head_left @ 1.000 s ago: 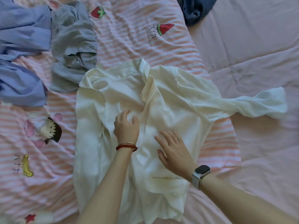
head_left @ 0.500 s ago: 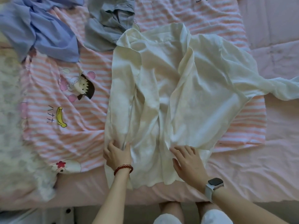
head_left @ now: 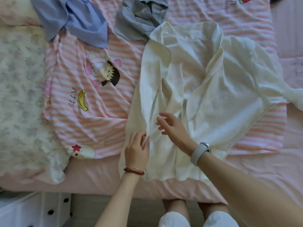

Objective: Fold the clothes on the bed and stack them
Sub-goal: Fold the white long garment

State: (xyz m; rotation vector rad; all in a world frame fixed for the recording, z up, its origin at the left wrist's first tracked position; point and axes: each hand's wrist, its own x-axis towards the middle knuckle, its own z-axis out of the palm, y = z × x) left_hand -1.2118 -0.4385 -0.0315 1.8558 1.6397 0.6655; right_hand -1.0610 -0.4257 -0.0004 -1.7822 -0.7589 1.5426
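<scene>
Now cream shirt (head_left: 213, 89) edge, pinched by left fingers (head_left: 141, 138)

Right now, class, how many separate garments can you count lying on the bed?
3: a white shirt spread in the middle, a grey garment bunched above it, a blue garment top left. Others may lie beyond the frame.

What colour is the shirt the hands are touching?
Cream white; the shirt shows best in the head view.

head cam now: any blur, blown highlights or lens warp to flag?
Head view: right hand fingertips smeared by motion; left hand sharper; cream shirt bright with its weave washed out; wide-angle bowing at the bed's near edge; overall soft, low contrast.
</scene>
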